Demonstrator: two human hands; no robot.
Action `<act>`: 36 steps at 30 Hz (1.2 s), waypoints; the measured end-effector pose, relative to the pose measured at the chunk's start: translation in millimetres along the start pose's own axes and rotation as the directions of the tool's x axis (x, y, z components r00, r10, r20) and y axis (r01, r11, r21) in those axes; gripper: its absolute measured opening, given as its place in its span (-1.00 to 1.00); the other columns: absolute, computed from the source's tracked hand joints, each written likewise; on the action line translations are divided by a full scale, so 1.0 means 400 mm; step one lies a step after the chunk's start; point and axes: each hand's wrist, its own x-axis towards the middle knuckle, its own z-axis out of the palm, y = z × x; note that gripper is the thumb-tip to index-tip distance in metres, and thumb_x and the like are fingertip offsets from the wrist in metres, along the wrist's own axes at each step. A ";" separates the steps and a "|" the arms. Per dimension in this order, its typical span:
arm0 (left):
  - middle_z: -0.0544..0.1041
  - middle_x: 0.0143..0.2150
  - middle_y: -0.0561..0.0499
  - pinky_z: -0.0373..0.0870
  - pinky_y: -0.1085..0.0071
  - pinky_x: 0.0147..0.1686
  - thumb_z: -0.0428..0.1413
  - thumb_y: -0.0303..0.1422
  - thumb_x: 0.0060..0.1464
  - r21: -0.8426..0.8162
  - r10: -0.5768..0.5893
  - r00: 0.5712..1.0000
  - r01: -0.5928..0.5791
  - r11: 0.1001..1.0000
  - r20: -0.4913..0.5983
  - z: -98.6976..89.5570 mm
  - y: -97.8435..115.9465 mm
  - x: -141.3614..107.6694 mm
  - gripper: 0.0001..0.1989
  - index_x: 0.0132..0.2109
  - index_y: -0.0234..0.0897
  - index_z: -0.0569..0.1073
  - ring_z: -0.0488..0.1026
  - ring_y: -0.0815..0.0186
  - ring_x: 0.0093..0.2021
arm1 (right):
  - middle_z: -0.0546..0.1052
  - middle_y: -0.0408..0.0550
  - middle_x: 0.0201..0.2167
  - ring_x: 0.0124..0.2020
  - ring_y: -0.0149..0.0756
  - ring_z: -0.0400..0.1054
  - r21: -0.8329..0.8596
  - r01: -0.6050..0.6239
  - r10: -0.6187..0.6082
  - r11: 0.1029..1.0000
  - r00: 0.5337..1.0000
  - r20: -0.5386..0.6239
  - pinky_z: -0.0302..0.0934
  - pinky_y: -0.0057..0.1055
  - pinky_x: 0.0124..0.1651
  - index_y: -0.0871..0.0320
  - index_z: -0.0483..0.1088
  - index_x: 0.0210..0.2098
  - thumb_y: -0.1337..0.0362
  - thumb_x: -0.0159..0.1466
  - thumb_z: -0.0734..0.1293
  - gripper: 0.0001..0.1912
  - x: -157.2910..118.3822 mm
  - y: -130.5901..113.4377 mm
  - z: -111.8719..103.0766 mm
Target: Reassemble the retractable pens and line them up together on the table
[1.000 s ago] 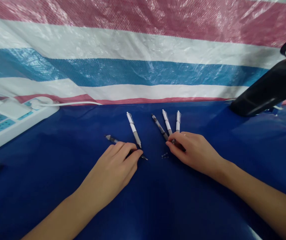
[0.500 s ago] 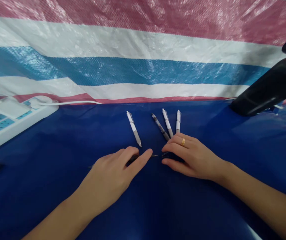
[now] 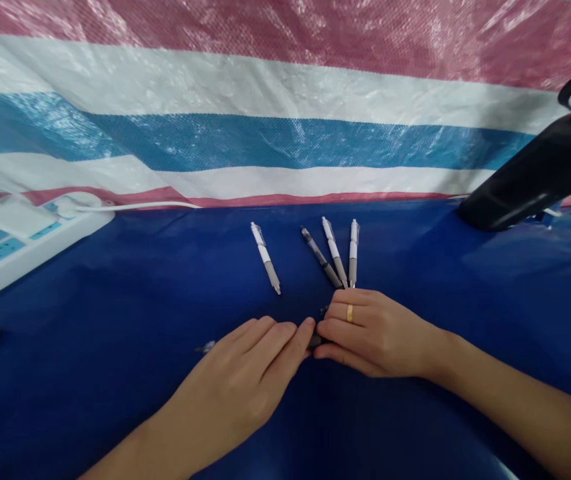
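Observation:
My left hand (image 3: 235, 367) lies low on the blue table cover (image 3: 115, 400), its fingers curled over a dark pen (image 3: 315, 341) that is mostly hidden. The pen's clear far end (image 3: 206, 347) pokes out to the left of that hand. My right hand (image 3: 370, 333), wearing a gold ring, pinches the dark section between thumb and fingers, and its fingertips nearly meet my left fingertips. A small dark part (image 3: 324, 311) shows just above my right fingers. Several white-and-grey pens, such as the leftmost (image 3: 265, 257), lie fanned out above my hands, untouched.
A white power strip (image 3: 10, 250) with a plugged-in white adapter (image 3: 12, 217) and cable sits at the left. A black plastic object (image 3: 530, 180) juts in from the right. A red, white and blue striped tarpaulin (image 3: 285, 140) hangs behind the table.
My hands have drawn together and lower, with my left hand shifted right. The dark pen now lies across between them. The small loose part is no longer separately visible on the cover.

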 end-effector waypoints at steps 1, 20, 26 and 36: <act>0.48 -0.23 -0.04 0.43 0.29 -0.22 -0.13 -0.48 0.21 0.007 0.001 1.000 -0.001 1.000 -0.007 0.000 -0.004 0.002 -0.70 0.05 -0.31 0.33 0.44 0.29 -0.27 | 0.33 -0.09 -0.50 -0.44 -0.39 0.16 -0.005 -0.006 0.006 1.000 1.000 -0.002 0.13 -0.42 -0.32 0.23 0.35 -0.39 0.21 0.36 0.10 -0.68 -0.002 0.003 0.000; 0.46 -0.38 0.05 0.34 0.50 -0.55 -0.04 -0.33 0.21 0.013 -0.115 0.993 0.115 0.993 -0.014 0.028 -0.021 -0.016 -0.82 -0.11 -0.29 0.37 0.45 0.39 -0.43 | 0.37 -0.07 -0.47 -0.44 -0.39 0.20 -0.075 -0.059 0.058 0.995 0.998 -0.014 0.14 -0.40 -0.32 0.24 0.35 -0.24 0.28 0.37 0.08 -0.74 -0.005 0.009 0.000; 0.47 -0.37 0.06 0.39 0.50 -0.53 -0.05 -0.33 0.21 -0.035 -0.140 0.989 0.138 0.990 -0.045 0.033 -0.027 -0.011 -0.83 -0.13 -0.29 0.36 0.46 0.40 -0.44 | 0.39 -0.04 -0.44 -0.37 -0.34 0.23 -0.097 -0.096 0.092 0.991 0.995 -0.040 0.14 -0.38 -0.29 0.22 0.37 -0.28 0.17 0.35 0.12 -0.71 -0.005 0.011 -0.009; 0.48 -0.34 0.05 0.40 0.49 -0.51 -0.03 -0.33 0.20 -0.041 -0.139 0.990 0.138 0.990 -0.033 0.032 -0.034 -0.013 -0.82 -0.10 -0.30 0.34 0.47 0.40 -0.42 | 0.39 0.00 -0.29 -0.24 -0.28 0.24 -0.025 -0.186 0.186 0.982 0.982 -0.018 0.16 -0.32 -0.16 0.22 0.30 -0.21 0.13 0.33 0.14 -0.73 0.001 0.015 -0.009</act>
